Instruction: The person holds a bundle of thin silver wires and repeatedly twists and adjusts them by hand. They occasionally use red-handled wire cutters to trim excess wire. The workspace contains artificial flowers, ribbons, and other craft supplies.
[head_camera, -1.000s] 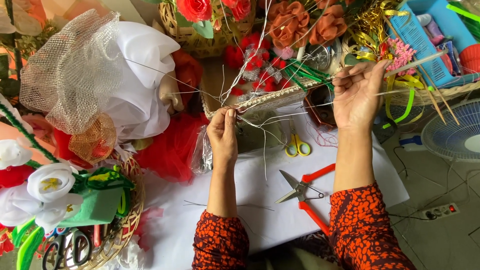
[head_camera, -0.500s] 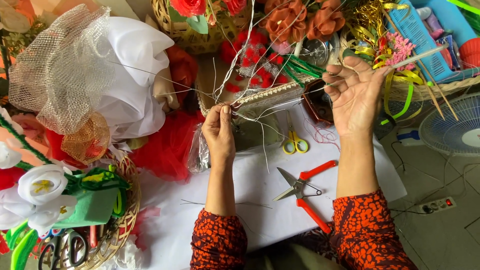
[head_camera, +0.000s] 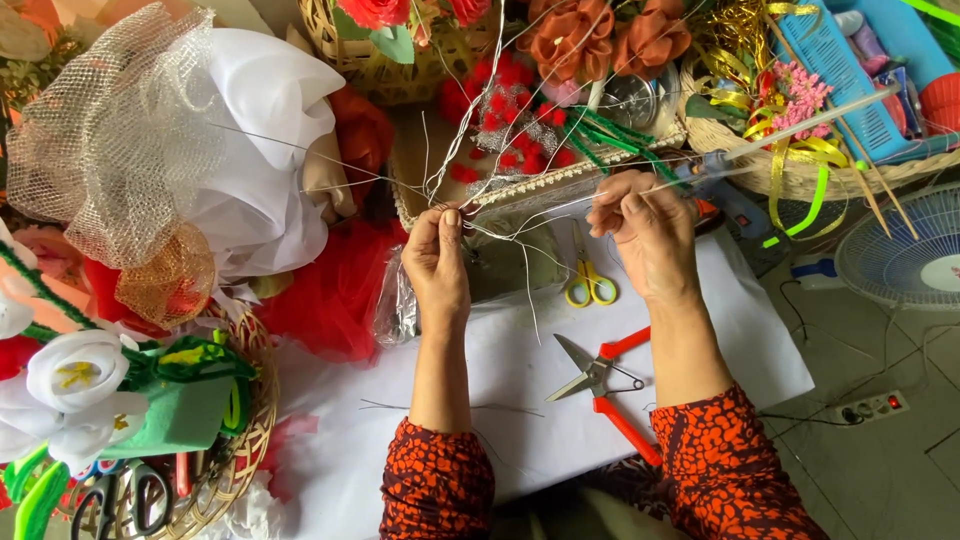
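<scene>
My left hand pinches a bundle of thin silver wires where they cross, the loose ends fanning upward and sideways. My right hand grips one of these wire strands to the right and holds it taut toward the left hand. Both hands hover over a white sheet on the work surface. Just below the hands lie yellow-handled scissors and orange-handled snips.
Red fabric flowers, orange fabric roses and wicker baskets crowd the far side. White cloth and gold netting sit at the left. A basket with white flowers is lower left. A fan and power strip are on the floor at the right.
My right hand has moved left and down, closing from an open palm onto a wire strand. The left hand has stayed on the wire bundle.
</scene>
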